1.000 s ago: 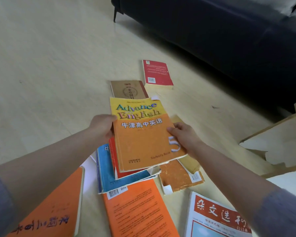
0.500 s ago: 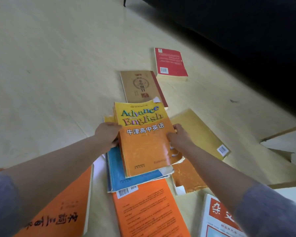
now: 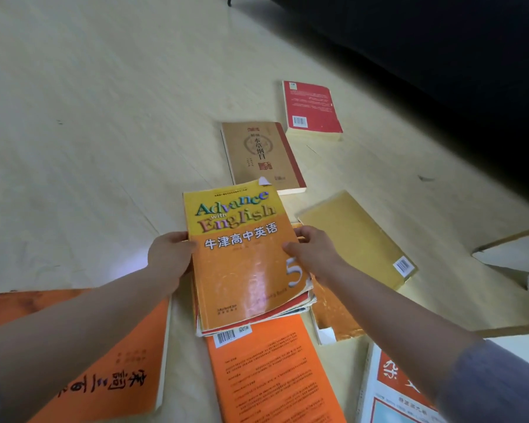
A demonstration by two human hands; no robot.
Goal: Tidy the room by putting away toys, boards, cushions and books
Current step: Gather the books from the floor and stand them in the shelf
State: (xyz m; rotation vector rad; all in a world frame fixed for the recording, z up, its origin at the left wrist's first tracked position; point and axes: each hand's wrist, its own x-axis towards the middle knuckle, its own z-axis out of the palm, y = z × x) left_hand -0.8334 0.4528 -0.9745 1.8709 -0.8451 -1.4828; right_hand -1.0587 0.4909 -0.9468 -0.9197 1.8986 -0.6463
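Book-gathering is under way: the left hand (image 3: 170, 257) and right hand (image 3: 315, 254) each grip a side of a small stack topped by the Advance with English textbook (image 3: 245, 261), low over the floor (image 3: 89, 132). Likely next is the brown book (image 3: 261, 155) at twelve o'clock, which needs one hand freed.

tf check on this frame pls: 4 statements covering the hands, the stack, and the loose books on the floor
1. The left hand and right hand both grip the book stack topped by Advance with English. True.
2. The red book lies on top of the brown book. False: it lies on the floor beyond the brown book, not stacked on it.
3. A barcode shows on the red book's upward cover. True.
4. The right hand holds the yellow book. False: that book lies flat on the floor to the right of the hand.
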